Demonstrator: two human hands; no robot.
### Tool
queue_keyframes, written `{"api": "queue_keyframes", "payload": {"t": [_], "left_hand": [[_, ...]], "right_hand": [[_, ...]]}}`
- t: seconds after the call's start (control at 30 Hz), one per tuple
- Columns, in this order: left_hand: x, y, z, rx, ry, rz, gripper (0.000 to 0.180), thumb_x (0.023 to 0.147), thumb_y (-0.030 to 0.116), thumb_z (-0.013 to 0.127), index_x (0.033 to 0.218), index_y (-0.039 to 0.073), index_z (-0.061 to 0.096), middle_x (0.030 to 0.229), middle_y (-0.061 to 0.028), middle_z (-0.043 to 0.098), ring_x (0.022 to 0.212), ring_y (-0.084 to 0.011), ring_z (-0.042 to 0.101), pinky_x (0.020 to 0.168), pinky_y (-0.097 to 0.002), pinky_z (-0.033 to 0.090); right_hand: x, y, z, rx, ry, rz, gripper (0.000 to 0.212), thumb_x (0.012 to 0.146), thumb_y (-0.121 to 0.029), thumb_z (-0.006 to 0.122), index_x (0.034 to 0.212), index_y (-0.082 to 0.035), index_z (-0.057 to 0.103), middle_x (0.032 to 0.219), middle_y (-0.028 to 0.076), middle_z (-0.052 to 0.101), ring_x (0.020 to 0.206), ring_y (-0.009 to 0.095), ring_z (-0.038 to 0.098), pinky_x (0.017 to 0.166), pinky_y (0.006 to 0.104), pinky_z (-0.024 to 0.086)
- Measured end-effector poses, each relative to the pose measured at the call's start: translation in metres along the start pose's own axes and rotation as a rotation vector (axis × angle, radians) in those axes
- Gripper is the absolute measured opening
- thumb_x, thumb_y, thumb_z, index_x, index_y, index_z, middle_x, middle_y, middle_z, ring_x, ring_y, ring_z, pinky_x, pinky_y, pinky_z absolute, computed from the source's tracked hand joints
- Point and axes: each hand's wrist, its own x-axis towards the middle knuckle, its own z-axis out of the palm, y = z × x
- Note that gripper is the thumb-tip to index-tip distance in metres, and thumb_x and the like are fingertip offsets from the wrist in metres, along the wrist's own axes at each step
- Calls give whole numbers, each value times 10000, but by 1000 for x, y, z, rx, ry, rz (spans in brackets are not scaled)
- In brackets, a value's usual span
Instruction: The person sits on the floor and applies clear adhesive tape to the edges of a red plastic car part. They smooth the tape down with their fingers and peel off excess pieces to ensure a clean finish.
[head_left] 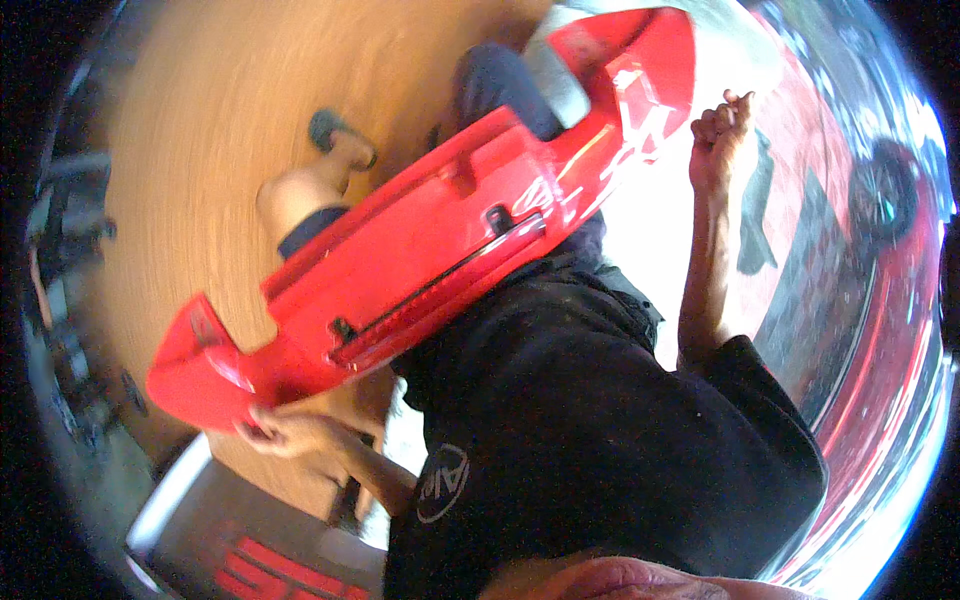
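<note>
A large glossy red car bumper (400, 255) lies slantwise in front of my body, its left end lower and nearer. It has a recessed middle panel, a long black strip and small dark fittings along one side. My left hand (285, 434) is closed on the edge at the bumper's left end, with some fingers hidden behind it. Beyond the opposite end, my right hand (724, 138) is raised and apart from the bumper. Its fingers are curled in; whether anything small is inside them does not show.
My bare leg and dark sandal (340, 138) show past the bumper on an orange-brown surface (190, 150). At right stands a dark red car (880, 340) with a black wheel (885, 195). A dark panel with red lettering (270, 560) lies lower left. Bright light washes out the ground under my right arm.
</note>
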Motion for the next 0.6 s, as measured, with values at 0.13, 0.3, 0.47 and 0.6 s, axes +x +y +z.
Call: {"api": "queue_keyframes", "payload": {"t": [0.13, 0.3, 0.47, 0.6], "left_hand": [[-32, -1, -14, 163, 43, -546, 689, 967, 461, 723, 1430, -19, 549, 1406, -245, 586, 1284, -360, 563, 1083, -520, 455], [-77, -77, -19, -696, -286, -768, 861, 949, 664, 612, 1545, 65, 451, 1558, -204, 489, 1421, -390, 479, 1185, -577, 376], [-66, 28, 14, -1101, -520, -1061, 879, 945, 676, 620, 1561, 76, 437, 1599, -153, 470, 1459, -374, 453, 1241, -576, 330], [-54, 3, 21, -992, -475, -986, 829, 955, 623, 661, 1544, 77, 456, 1587, -125, 494, 1453, -348, 468, 1233, -569, 347]], "right_hand": [[24, 11, -59, -202, 395, 32, 633, 1001, -606, 640, 1192, -2, 639, 635, -91, 277, 515, 57, 243, 516, 254, 216], [30, 43, -98, -494, 277, 221, 643, 1018, -561, 612, 1250, 37, 654, 616, -51, 404, 485, 48, 309, 457, 249, 287], [27, 31, -72, -798, 42, 106, 518, 1033, -498, 613, 1158, -4, 702, 703, 41, 602, 500, 61, 422, 441, 254, 363], [11, 26, -24, -807, 24, -171, 395, 1042, -383, 592, 1024, -10, 723, 803, 95, 680, 590, 164, 583, 505, 324, 456]]}}
